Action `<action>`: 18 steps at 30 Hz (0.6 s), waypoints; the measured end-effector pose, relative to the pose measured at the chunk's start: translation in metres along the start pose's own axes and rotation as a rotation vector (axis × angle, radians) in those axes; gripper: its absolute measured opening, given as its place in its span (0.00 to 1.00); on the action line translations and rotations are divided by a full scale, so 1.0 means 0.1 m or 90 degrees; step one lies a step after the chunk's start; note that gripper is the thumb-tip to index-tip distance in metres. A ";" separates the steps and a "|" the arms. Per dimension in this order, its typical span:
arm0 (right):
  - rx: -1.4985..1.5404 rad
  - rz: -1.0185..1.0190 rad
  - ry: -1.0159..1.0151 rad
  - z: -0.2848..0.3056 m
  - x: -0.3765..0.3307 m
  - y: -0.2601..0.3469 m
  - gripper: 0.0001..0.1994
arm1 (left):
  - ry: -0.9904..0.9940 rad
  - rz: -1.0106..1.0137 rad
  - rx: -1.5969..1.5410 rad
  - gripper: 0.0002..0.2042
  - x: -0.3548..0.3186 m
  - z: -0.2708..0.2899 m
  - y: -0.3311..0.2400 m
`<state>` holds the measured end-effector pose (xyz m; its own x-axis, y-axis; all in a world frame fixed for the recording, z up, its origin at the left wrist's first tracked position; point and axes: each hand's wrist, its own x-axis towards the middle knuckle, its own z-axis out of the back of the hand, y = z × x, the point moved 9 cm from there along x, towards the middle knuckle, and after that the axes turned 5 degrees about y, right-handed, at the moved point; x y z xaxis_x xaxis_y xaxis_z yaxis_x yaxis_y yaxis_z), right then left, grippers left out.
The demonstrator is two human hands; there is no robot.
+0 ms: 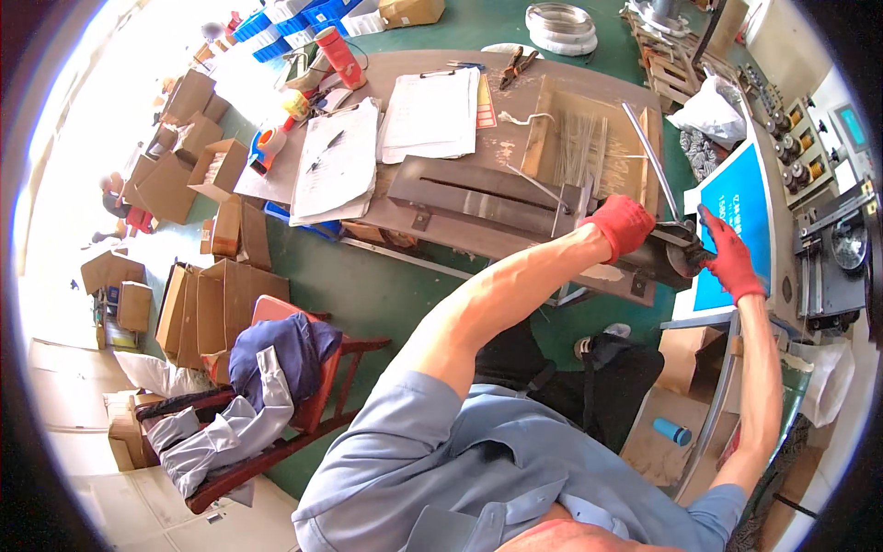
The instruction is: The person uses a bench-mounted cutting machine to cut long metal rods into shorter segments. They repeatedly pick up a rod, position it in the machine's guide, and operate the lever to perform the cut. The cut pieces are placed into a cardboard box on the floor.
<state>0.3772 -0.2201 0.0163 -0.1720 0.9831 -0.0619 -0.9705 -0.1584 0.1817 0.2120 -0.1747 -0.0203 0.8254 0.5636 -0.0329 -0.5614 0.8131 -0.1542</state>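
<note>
My left hand, in a red glove, is curled closed at the right end of a long slotted metal fixture; what its fingers hold is hidden. Beside it, a dark round metal part sits at the table's right edge. My right hand, also red-gloved with dark fingertips, is at that part's right side, its fingers apart. A long bright metal lever rises from the mechanism between my hands. Behind the fixture lies a wooden tray with many thin straight wires in it.
Clipboards with papers, pliers, a red can and a tape dispenser lie on the table. Machine controls stand at right. A chair with clothes and cardboard boxes are at left.
</note>
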 end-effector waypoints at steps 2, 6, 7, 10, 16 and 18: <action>-0.086 0.043 0.110 0.02 0.22 0.21 0.54 | 0.005 0.002 -0.007 0.07 -0.02 -0.01 0.02; -0.297 0.171 0.194 0.05 0.48 0.42 0.61 | -0.013 0.003 -0.010 0.07 0.03 -0.01 -0.01; -0.342 0.168 0.215 0.05 0.52 0.46 0.63 | -0.016 -0.002 -0.009 0.07 0.04 -0.02 -0.01; -0.429 0.209 0.213 0.03 0.59 0.48 0.64 | -0.028 -0.007 -0.013 0.08 0.05 -0.07 0.02; -0.493 0.182 0.191 0.08 0.53 0.20 0.61 | -0.033 -0.005 -0.021 0.08 0.04 -0.07 0.02; -0.469 0.141 0.212 0.04 0.46 -0.11 0.59 | -0.032 -0.009 -0.024 0.08 0.05 -0.07 0.02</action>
<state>0.3809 -0.1727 0.0150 -0.3004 0.8619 -0.4085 -0.7501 -0.4780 -0.4571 0.2154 -0.1713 -0.0277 0.8287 0.5593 0.0187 -0.5462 0.8156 -0.1908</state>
